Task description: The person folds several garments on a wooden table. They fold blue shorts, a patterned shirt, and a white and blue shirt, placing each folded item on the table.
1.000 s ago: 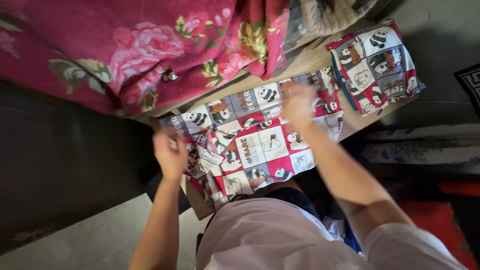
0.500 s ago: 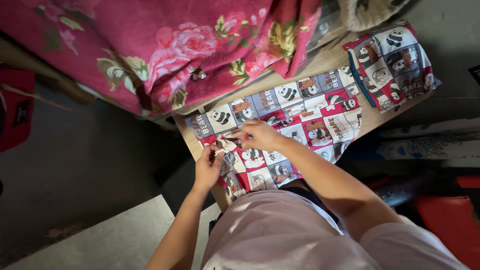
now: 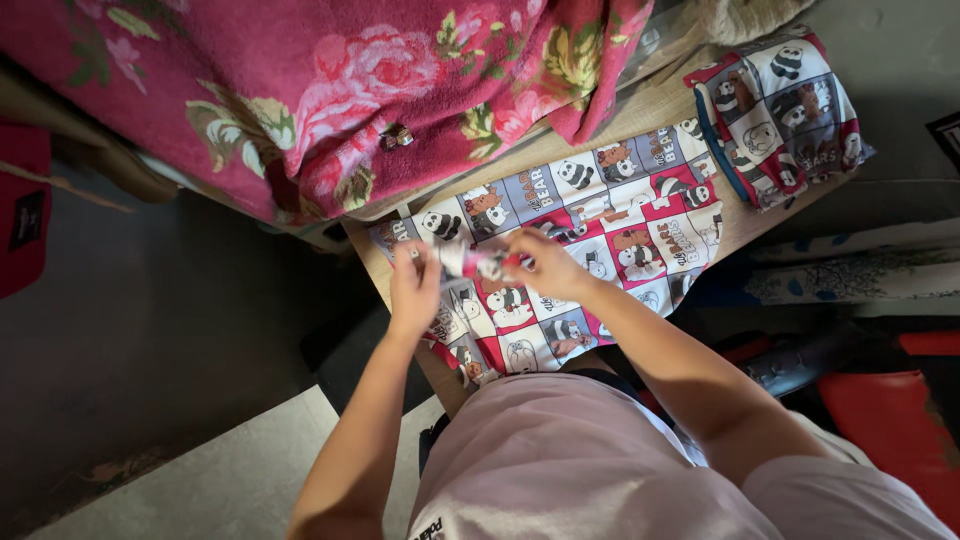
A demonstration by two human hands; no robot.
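Note:
A patchwork cloth (image 3: 600, 215) printed with cartoon bears in red, grey and white squares lies spread on a wooden table (image 3: 640, 110). My left hand (image 3: 415, 285) and my right hand (image 3: 540, 262) both pinch a bunched edge of this cloth (image 3: 470, 262) at its left part and hold it a little above the table, stretched between them. A second, folded cloth (image 3: 785, 105) of the same print rests at the table's far right corner.
A pink floral blanket (image 3: 330, 90) hangs over the table's back edge. Dark floor lies to the left, with a red object (image 3: 20, 205) at the left border. Red items (image 3: 880, 420) and patterned fabric (image 3: 850, 275) lie at the right.
My right hand moved from the cloth's right part to its left edge. Both hands then lifted a bunched part of the cloth off the table.

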